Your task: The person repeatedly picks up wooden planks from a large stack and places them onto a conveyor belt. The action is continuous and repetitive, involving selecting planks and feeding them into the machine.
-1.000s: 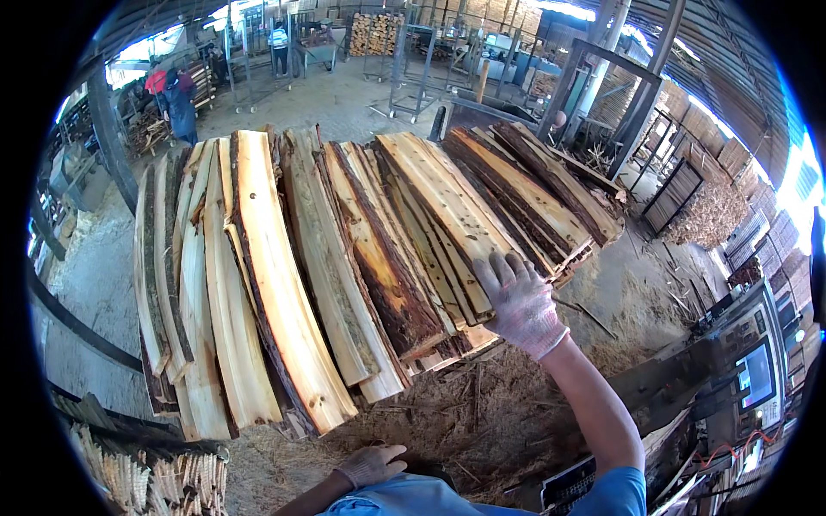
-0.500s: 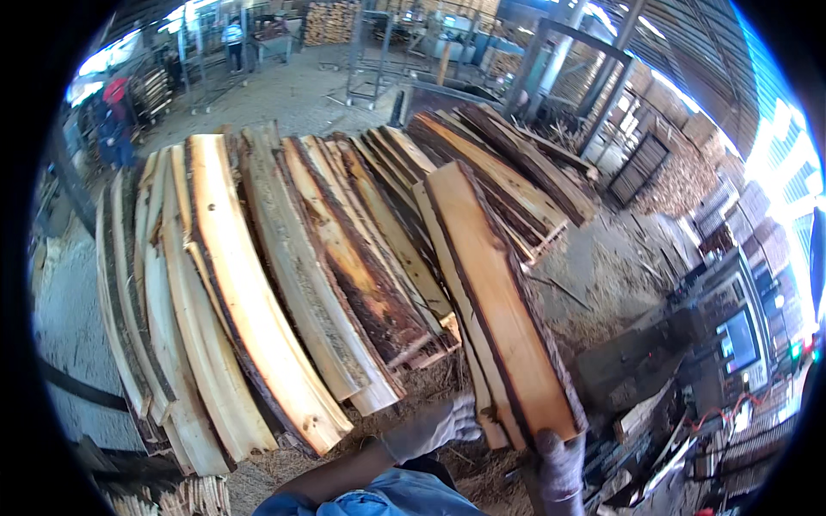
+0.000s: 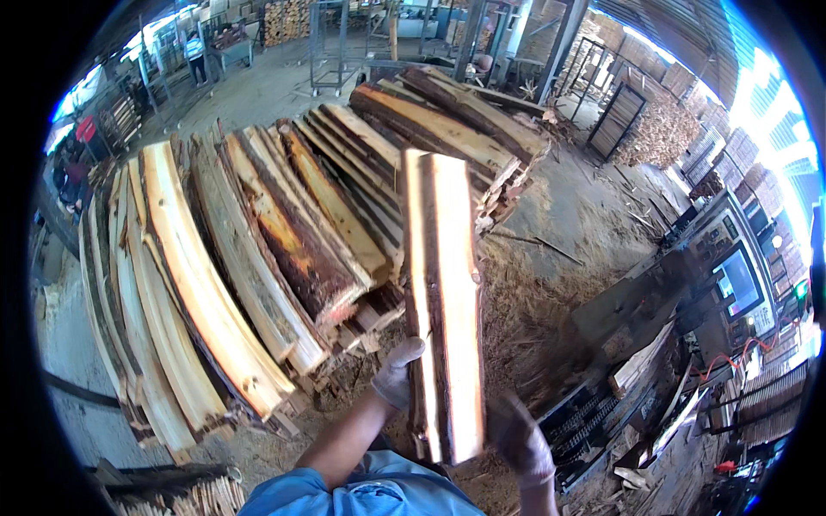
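Observation:
In front of me two long bark-edged boards (image 3: pixel 458 335) are held up together, the narrower one along the left side. My left hand (image 3: pixel 396 374), in a pale work glove, is closed on their left edge with the thumb up; its fingers are partly hidden under the wood. Beside the lower right edge is my gloved right hand (image 3: pixel 520 443). Motion smears its fingers, so I cannot tell whether it grips the wood. To the left lies a broad stack of rough bark-edged boards (image 3: pixel 202 284), with another pile of slabs (image 3: pixel 447 125) behind it.
A machine with a control screen (image 3: pixel 738 279) stands at the right, wood scraps (image 3: pixel 641 361) beside it. Sawdust and thin offcuts lie on the floor (image 3: pixel 559 232). Metal rack frames (image 3: pixel 329 47) stand farther back. People are at the far left, one by a cart (image 3: pixel 196 58).
The held boards have swung more upright, their lower end shifting left. My left hand has come up onto their left edge. My right hand has moved from the end to the right side.

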A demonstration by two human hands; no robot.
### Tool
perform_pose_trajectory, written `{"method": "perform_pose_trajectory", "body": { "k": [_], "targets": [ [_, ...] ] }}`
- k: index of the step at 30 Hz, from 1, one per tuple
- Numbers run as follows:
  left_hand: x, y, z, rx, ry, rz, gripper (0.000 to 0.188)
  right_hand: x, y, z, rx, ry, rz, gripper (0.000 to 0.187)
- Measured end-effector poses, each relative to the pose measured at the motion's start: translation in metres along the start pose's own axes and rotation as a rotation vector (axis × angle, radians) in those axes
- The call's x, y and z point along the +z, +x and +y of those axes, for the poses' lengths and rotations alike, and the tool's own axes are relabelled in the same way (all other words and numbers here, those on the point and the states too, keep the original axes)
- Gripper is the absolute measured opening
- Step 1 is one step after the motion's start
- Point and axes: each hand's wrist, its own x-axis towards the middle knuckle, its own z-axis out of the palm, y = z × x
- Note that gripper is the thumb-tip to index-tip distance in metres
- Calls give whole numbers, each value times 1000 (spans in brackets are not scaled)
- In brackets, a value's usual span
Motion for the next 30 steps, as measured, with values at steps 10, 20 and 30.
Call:
{"method": "perform_pose_trajectory", "body": {
  "k": [10,20,30],
  "targets": [
    [40,-6,-59,331,994,120,103,11,92,15,154,-248,-103,103],
    [33,-22,-76,52,880,114,80,13,46,10,11,-303,108,74],
    [29,3,-60,-168,849,-38,63,47,35,1,-272,-621,559,71]
  ]
}}
